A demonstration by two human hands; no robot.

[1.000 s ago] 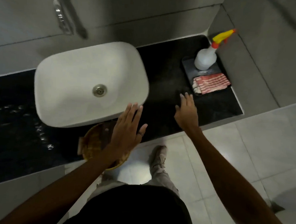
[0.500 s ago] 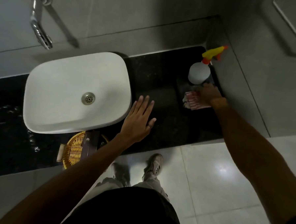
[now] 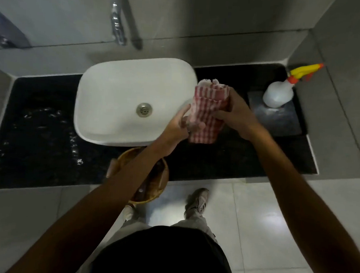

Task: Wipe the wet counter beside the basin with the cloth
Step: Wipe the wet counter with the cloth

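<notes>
A red-and-white striped cloth (image 3: 207,108) hangs folded in the air just right of the white basin (image 3: 118,95), above the black counter (image 3: 226,159). My right hand (image 3: 236,116) grips its right edge. My left hand (image 3: 179,126) holds its lower left side, fingers curled under the fabric. Water drops glisten on the counter to the left of the basin (image 3: 50,129).
A white spray bottle (image 3: 279,93) with a yellow trigger stands on a dark tray (image 3: 280,120) at the counter's right end. A wicker basket (image 3: 151,189) sits at the front edge below the basin. A chrome tap (image 3: 118,24) juts from the wall. My feet are on the tiled floor.
My right hand picked the cloth off the tray and brought it left beside the basin. My left hand rose from the counter and took hold of the cloth too.
</notes>
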